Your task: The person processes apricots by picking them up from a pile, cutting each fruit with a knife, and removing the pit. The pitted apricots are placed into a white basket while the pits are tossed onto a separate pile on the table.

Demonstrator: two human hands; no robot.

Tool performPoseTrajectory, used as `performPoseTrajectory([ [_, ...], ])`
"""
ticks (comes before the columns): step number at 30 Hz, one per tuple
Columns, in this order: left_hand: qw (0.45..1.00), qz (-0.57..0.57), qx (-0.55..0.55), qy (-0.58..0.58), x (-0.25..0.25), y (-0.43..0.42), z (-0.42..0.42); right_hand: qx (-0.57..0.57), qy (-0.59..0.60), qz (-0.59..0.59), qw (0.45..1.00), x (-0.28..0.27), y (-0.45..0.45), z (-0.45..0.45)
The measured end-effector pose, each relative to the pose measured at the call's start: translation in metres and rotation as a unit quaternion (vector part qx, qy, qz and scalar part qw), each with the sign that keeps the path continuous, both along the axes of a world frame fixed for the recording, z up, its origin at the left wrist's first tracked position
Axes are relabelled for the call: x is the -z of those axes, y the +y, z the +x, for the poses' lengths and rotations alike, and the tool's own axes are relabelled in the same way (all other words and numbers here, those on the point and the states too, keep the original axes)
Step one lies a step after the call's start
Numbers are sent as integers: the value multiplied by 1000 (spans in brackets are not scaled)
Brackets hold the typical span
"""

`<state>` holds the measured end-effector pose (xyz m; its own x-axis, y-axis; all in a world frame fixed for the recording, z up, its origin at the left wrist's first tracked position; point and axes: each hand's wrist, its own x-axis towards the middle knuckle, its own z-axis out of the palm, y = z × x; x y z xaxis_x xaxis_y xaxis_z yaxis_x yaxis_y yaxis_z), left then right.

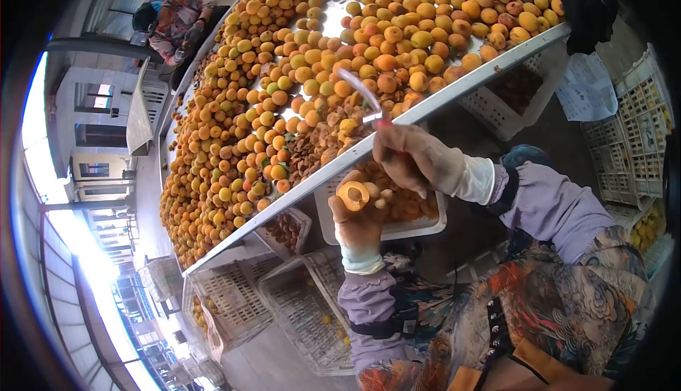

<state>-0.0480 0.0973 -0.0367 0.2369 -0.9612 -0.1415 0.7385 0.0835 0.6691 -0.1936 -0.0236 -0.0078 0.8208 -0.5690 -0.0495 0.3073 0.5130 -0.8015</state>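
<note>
My left hand (360, 222), in a stained glove, holds a halved apricot (352, 196) with its cut face and stone showing. In my right hand (418, 158), also gloved, is a curved knife (360, 91) with a red handle, its blade raised over the table edge. Both hands are near the metal rim (298, 194) of a table heaped with whole apricots (234, 135). Beneath my hands, a white basket (418, 229) contains orange apricot pieces. Brown scraps (310, 151) lie on the table close to the rim.
Another person (182, 25) is at the table's far left side. Plastic crates (312, 320) stand on the floor below the table, and more crates (635, 132) are stacked at the right. A basket (286, 233) of brown stones sits under the rim.
</note>
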Motion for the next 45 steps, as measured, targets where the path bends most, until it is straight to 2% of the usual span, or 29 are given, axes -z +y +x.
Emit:
performPoseTrajectory([
  [1,1000,17,0,-26,1,-2,-4,43,-34,6,998,1,-2,1],
  [2,1000,18,5,-21,1,-4,-9,49,-41,56,996,1,-5,1],
  [3,999,33,23,-32,0,-6,-15,55,-36,57,996,2,-8,3],
  [5,997,52,45,-38,5,-8,-23,65,-145,102,982,3,-11,8],
  [7,994,23,100,34,9,-14,-31,84,-142,84,983,-6,-11,8],
  [8,994,93,65,11,8,-14,-37,78,-146,80,983,-7,-11,8],
  [10,992,64,94,52,9,-15,-40,73,-148,77,983,-10,-10,7],
  [12,988,35,121,90,4,-15,-45,100,-140,-19,985,-14,-8,7],
  [13,992,62,100,-53,-6,-15,-52,100,-139,-18,985,-15,-8,6],
  [15,935,111,51,-332,-19,-15,-62,51,-118,5,992,-20,-7,2],
  [16,959,111,58,-253,-7,-13,-58,37,-122,24,992,-22,-6,2],
  [17,960,111,57,-252,0,-11,-57,36,-121,25,992,-22,-5,3],
  [19,982,112,47,-146,8,-8,-59,40,-96,-5,995,-20,-3,6],
  [23,987,122,37,-100,15,-5,-56,-12,-91,-16,996,-13,-1,9],
  [24,987,77,125,63,18,-5,-47,-18,-119,-39,992,-11,1,14],
  [25,951,31,208,226,21,-4,-43,-24,-146,-61,987,-8,3,19],
  [26,951,33,208,227,24,-1,-45,-23,-186,-64,980,-5,6,25],
  [28,980,177,84,39,13,-1,-59,-46,-171,-33,984,-3,6,18],
  [29,980,177,85,39,3,-3,-64,-69,-158,-3,985,-3,5,14],
  [30,971,230,46,51,-11,-10,-71,-79,-100,6,992,-7,1,10],
  [31,958,280,7,63,-18,-13,-74,-77,-99,6,992,-4,0,11],
  [32,958,279,8,64,-9,-9,-68,-63,-98,45,992,2,0,14],
  [34,949,144,135,247,13,-2,-49,-28,-74,97,992,2,2,17],
  [37,958,171,121,197,25,3,-48,-18,-24,37,999,7,5,26],
  [39,958,200,107,173,24,1,-48,-31,-41,46,998,11,4,27],
  [41,959,133,149,203,28,-2,-44,-11,-85,93,992,6,3,26],
  [42,959,131,149,200,24,-4,-45,31,-61,20,997,-1,3,26],
  [45,968,90,156,176,5,-8,-50,60,-46,57,996,-3,2,25],
])
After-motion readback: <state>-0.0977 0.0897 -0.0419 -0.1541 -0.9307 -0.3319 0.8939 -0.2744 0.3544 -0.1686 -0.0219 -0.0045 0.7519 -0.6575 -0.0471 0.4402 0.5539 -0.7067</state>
